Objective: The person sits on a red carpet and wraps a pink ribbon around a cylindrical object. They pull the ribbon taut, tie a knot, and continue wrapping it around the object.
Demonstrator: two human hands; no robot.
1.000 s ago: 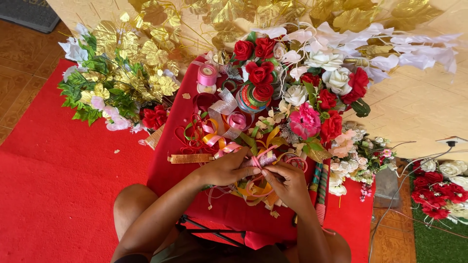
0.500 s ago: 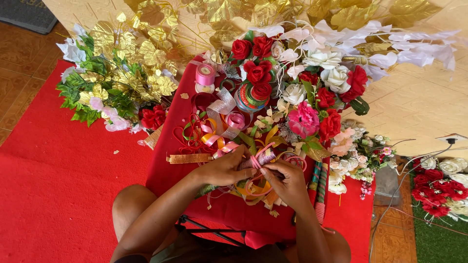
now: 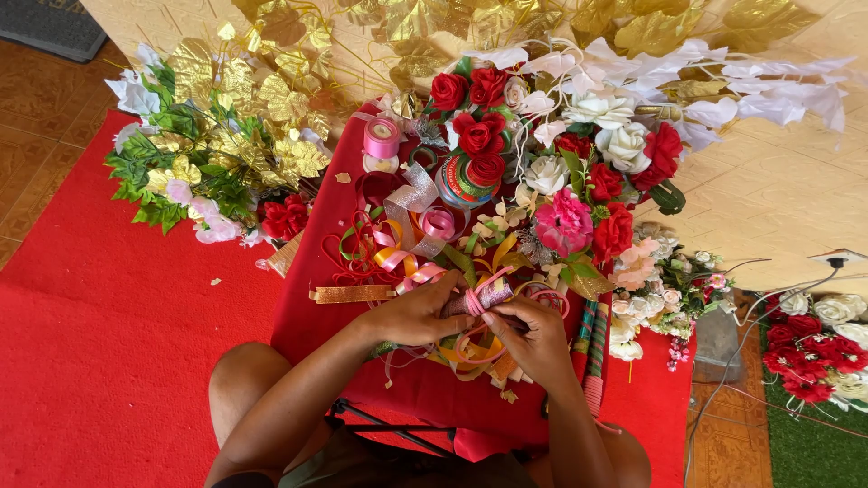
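Fingers: those of the left hand curl around one end of a short glittery pink-and-silver ribbon-wrapped bundle; those of the right hand are drawn together, thumb and forefinger pinching the other end of the bundle, where a thin pink ribbon loops around it.

Arms: both forearms rise from the bottom edge, bent inward, with the hands meeting just above the person's knees.

Location of bundle: between the two hands, above a tangle of loose orange, pink and gold curling ribbons lying on a red cloth-covered surface.

Surroundings: pink ribbon spool upright farther back; red, white and pink artificial flower arrangement to the right; gold-leaf and green foliage spray to the left; red carpet beneath.
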